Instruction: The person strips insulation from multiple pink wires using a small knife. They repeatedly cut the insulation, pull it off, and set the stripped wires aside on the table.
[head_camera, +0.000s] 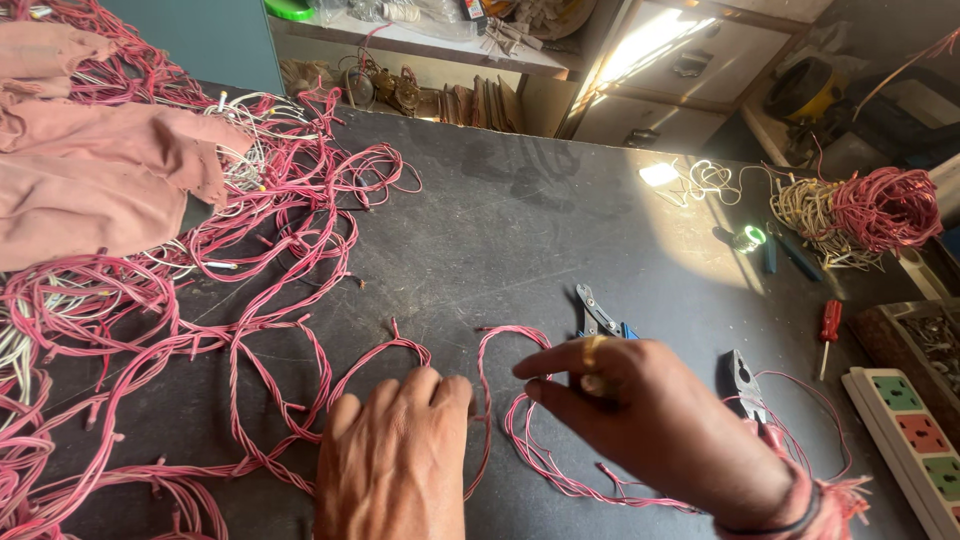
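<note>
Left hand: the left hand (392, 458) lies palm down at the lower centre of the frame, fingers together and flat on the dark table (520, 230), holding nothing; its fingertips rest on or just beside a strand of twisted red wire (487, 400).
Right hand: the right hand (640, 415) reaches in from the lower right, thumb and forefinger drawn close together in a narrow pinch right at the wire loop; whether the strand sits between them I cannot tell.
Wire: the twisted red wire runs in loops across the lower middle of the frame, between the two hands, and curls under the right wrist.
Wire pile: a big tangle of red and white wires (200, 260) fills the left side of the frame, joining the strand by the hands.
Cloth: a pinkish cloth (90, 170) lies over the tangle at the upper left.
Blue-handled cutters: a pair of cutters (597, 312) lies just above the right hand, partly hidden by it.
Pliers: dark pliers (742, 380) lie just right of the right hand.
Screwdriver: a red-handled screwdriver (829, 328) sits at the right.
Wire bundle: a red coil (885, 208) rests at the upper right.
Power strip: a white socket strip (905, 440) is at the lower right edge.
</note>
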